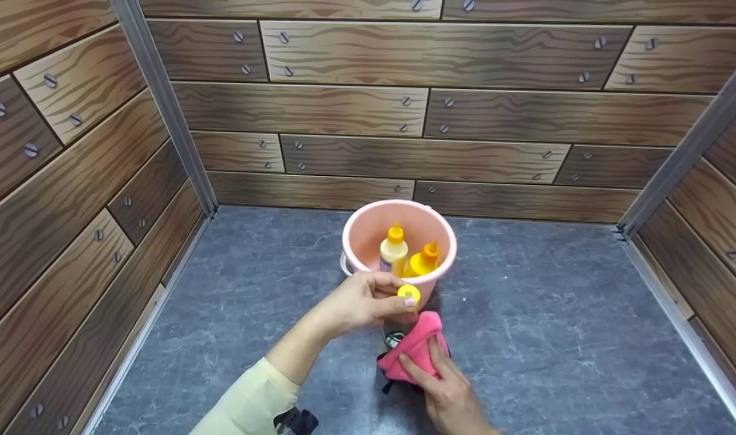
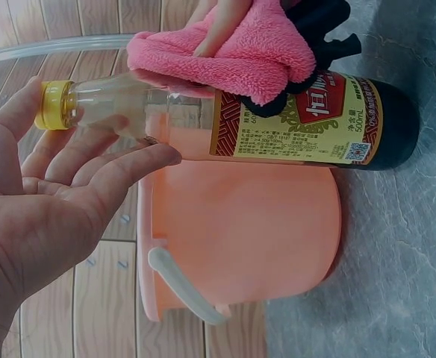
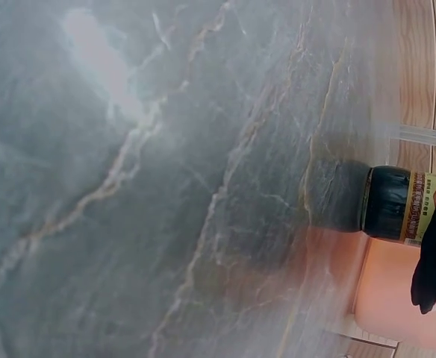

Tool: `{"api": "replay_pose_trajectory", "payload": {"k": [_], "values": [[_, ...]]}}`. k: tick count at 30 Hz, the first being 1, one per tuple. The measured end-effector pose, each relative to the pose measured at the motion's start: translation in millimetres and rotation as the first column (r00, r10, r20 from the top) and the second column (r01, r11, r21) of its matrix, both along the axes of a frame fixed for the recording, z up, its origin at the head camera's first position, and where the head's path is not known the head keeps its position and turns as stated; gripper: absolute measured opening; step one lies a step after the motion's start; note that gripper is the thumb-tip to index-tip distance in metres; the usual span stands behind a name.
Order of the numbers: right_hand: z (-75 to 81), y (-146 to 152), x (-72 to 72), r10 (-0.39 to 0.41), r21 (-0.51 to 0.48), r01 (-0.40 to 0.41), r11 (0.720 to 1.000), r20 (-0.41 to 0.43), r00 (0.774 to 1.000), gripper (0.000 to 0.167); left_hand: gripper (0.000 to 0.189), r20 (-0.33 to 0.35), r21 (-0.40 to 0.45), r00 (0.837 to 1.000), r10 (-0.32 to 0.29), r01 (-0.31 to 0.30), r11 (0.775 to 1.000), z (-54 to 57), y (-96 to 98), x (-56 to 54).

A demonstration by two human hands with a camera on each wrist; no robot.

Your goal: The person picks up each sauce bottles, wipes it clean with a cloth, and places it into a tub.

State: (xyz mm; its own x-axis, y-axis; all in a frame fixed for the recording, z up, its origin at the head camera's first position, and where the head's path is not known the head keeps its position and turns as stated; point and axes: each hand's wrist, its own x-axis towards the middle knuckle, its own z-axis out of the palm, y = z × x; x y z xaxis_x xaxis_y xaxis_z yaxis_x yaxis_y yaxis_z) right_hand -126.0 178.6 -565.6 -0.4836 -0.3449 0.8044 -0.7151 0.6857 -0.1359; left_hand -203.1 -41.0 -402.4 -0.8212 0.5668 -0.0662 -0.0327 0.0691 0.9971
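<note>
Wide room is left on both sides of the grey marbled counter, edged by wood-patterned walls; at lower centre, before a smooth pink round bucket, a clear slender-necked bottle with a yellow-and-red label is seen; its round yellow cap is pinched by the nearly closed left grip; a plush pink cloth is held against its side by the partly curled right grip.

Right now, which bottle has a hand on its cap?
The bottle outside the pink bucket: the left hand holds its yellow cap, while cream bottle and yellow bottle are inside.
</note>
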Motion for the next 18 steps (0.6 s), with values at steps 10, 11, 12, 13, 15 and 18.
{"api": "replay_pose_trajectory", "payload": {"k": [10, 11, 12, 13, 15, 18], "values": [[-14.0, 2.2, -2.6, 0.02, -0.008, -0.02, 1.0, -0.018, 1.0, 0.038, 0.025, -0.002, -0.005, 1.0, 0.0, 0.0, 1.0, 0.1, -0.6, 0.8], [-16.3, 2.5, -3.2, 0.022, -0.01, -0.022, 1.0, -0.028, 0.999, 0.039, 0.024, -0.003, -0.004, 1.0, 0.001, -0.001, 1.0, 0.0, -0.6, 0.7], [-18.2, 2.9, -3.8, 0.022, -0.011, -0.022, 1.0, -0.038, 0.999, 0.04, 0.023, -0.006, -0.004, 1.0, 0.002, -0.002, 1.0, -0.1, -0.5, 0.6], [-20.1, 3.3, -4.3, 0.028, -0.014, -0.029, 0.999, -0.045, 0.999, 0.038, 0.022, -0.008, -0.004, 1.0, 0.003, -0.003, 1.0, -0.2, -0.3, 0.6], [-22.9, 4.1, -5.2, 0.042, -0.019, -0.043, 0.999, -0.055, 0.998, 0.035, 0.022, -0.012, -0.006, 1.0, 0.006, -0.006, 1.0, -0.2, -0.1, 0.6], [-25.1, 5.1, -5.2, 0.053, -0.014, -0.054, 0.998, -0.05, 0.997, 0.048, 0.021, -0.013, -0.002, 1.0, 0.014, -0.014, 1.0, -0.3, 0.3, 0.7]]}}
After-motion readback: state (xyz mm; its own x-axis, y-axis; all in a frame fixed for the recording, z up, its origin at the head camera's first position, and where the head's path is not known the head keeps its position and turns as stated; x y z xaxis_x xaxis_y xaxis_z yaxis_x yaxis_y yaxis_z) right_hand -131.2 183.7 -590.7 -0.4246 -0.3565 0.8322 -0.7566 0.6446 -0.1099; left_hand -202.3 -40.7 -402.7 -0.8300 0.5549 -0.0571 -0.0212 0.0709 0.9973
